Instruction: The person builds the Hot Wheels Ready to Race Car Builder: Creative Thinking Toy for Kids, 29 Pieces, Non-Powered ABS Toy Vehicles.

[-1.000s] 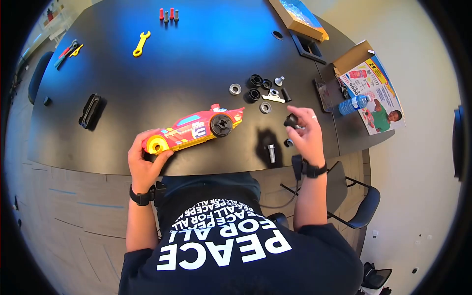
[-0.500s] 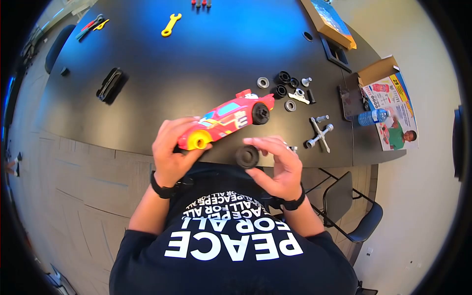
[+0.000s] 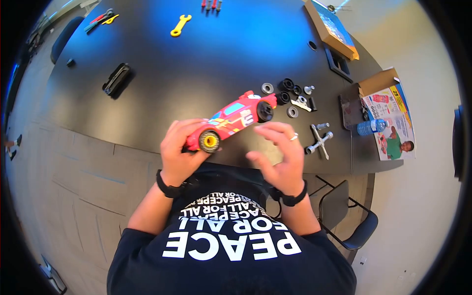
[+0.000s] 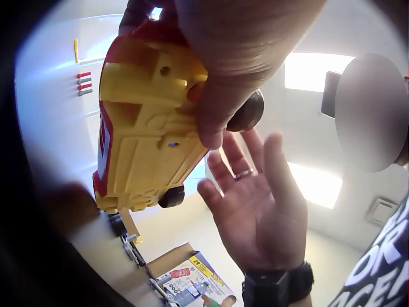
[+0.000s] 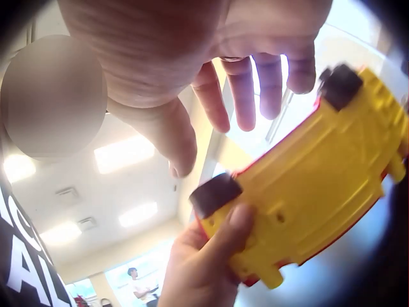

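When looking down from the head camera, holding the red toy car [image 3: 236, 120] by its nose in the left hand [image 3: 178, 152], clamped on it with fingers over the far side and thumb at the near side. Raised above the black table [image 3: 187, 73] near its front edge, with tail pointing away to the right. Fitted with a front wheel [image 3: 210, 141], yellow at the hub, and a black rear wheel [image 3: 264, 112]. Holding the right hand [image 3: 282, 158] near the car, with thumb and fingers spread apart and a ring [image 3: 294, 136] on one finger. To the right, on the tabletop, grey rings [image 3: 267, 88], black rings [image 3: 286, 84], a grey cross-shaped wrench [image 3: 321, 141] and a water bottle [image 3: 372, 127] in front of a printed box [image 3: 389, 110]. Farther off, a yellow wrench [image 3: 181, 25] and red and grey pegs [image 3: 212, 5]; over to the left, a long black part [image 3: 116, 79].

From the left wrist, facing the car's yellow underside [image 4: 153, 134], with left thumb pressed on it near the front wheel. Beyond, showing the right palm turned toward the camera, with fingers extended and a black wristband [image 4: 278, 284] below.

From the right wrist, looking past the right thumb and separated fingers, close to the lens, toward the tilted underside, with left thumb laid across it just beside the front wheel. In the distance, a person [image 5: 139, 286] near a bright window
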`<state>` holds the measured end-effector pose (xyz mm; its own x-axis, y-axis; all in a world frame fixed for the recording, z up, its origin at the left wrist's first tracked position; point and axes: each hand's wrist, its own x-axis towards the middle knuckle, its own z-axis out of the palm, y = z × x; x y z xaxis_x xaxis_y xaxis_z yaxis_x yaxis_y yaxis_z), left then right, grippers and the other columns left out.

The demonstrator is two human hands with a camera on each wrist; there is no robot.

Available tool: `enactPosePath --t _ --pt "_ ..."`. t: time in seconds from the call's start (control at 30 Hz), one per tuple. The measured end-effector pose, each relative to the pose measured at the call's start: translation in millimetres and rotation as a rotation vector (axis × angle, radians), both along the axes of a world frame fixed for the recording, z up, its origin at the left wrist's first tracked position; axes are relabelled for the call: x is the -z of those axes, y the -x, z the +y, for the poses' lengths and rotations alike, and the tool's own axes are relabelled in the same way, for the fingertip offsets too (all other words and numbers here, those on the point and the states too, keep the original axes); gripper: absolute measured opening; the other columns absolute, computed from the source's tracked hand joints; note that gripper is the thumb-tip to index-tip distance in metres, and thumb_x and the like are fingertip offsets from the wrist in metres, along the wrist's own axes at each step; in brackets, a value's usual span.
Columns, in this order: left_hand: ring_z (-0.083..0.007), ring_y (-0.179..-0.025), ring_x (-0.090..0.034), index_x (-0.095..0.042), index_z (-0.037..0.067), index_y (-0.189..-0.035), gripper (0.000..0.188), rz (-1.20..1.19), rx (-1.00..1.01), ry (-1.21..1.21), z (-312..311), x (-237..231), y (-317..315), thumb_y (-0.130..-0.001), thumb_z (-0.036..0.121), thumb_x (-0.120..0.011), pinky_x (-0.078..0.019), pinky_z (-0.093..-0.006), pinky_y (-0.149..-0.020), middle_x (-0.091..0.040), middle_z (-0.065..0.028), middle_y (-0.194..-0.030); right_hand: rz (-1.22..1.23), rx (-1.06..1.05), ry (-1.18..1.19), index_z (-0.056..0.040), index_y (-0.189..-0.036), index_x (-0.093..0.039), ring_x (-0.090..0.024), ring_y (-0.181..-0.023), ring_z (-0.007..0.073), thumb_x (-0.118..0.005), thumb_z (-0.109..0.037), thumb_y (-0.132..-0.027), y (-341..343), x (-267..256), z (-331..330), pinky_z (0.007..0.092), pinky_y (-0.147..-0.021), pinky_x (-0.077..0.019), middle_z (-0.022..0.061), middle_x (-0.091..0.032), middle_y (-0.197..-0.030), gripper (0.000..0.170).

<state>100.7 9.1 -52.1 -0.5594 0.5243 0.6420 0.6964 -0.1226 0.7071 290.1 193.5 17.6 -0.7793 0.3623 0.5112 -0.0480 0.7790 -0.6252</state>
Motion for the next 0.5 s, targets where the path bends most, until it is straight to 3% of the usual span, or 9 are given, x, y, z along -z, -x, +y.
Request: enactPosePath --t 0.03,0.1,0.2,0.27,0.37,0.5 --pt "-0.0306 -0.106 -0.076 -0.075 0.002 -0.121 0.057 -0.030 -0.002 0.005 0 2 2 -0.072 0.010 -0.103 -0.0592 -0.0391 -0.093 -0.080 -0.0156 -0.121 -0.018 0.095 0.006 -0.0028 -0.127 -0.077 -0.067 -0.093 0.0189 -0.094 -0.018 -0.088 -15 4 12 0.0314 -0.079 -0.0529 0.0118 -0.072 -0.121 0.045" --pt "-0.0290 -0.112 -0.075 -0.074 0.001 -0.121 0.057 -0.082 0.023 -0.006 1 11 9 -0.073 0.010 -0.103 -0.0589 -0.0383 -0.098 -0.078 -0.0178 -0.124 -0.133 0.314 -0.012 -0.0035 -0.124 -0.076 -0.057 -0.081 0.0137 -0.090 -0.009 -0.088 -49 11 34 0.0295 -0.071 -0.0473 0.0066 -0.070 -0.113 0.039" --pt "-0.0280 -0.113 -0.075 -0.073 0.001 -0.121 0.055 -0.134 0.062 -0.031 5 22 19 -0.075 0.008 -0.102 -0.0583 -0.0381 -0.100 -0.077 -0.0172 -0.126 -0.248 0.535 -0.069 -0.0031 -0.123 -0.075 -0.056 -0.077 0.0138 -0.090 -0.005 -0.087 -94 25 55 0.0295 -0.068 -0.0471 0.0073 -0.069 -0.109 0.039" --pt "-0.0284 -0.112 -0.076 -0.074 0.002 -0.120 0.056 -0.145 0.039 -0.050 7 26 22 -0.073 0.008 -0.104 -0.0604 -0.0379 -0.096 -0.078 -0.0164 -0.125 -0.393 0.655 -0.080 -0.0025 -0.120 -0.074 -0.065 -0.080 0.0202 -0.091 -0.005 -0.085 -112 33 59 0.0350 -0.071 -0.0526 0.0114 -0.069 -0.110 0.039" --pt "-0.0284 -0.112 -0.076 -0.073 0.002 -0.121 0.056 -0.165 0.046 -0.050 7 28 22 -0.073 0.007 -0.103 -0.0603 -0.0380 -0.097 -0.078 -0.0163 -0.125 -0.389 0.601 0.123 -0.0016 -0.119 -0.074 -0.065 -0.075 0.0215 -0.092 -0.002 -0.083 -117 48 57 0.0386 -0.070 -0.0538 0.0129 -0.069 -0.111 0.040" --pt "-0.0283 -0.113 -0.076 -0.073 0.002 -0.121 0.056 -0.157 0.050 -0.047 6 29 21 -0.073 0.007 -0.103 -0.0603 -0.0379 -0.097 -0.078 -0.0163 -0.125 -0.422 0.467 -0.025 -0.0012 -0.113 -0.074 -0.066 -0.073 0.0265 -0.091 0.002 -0.079 -97 53 63 0.0384 -0.072 -0.0555 0.0125 -0.069 -0.105 0.038"
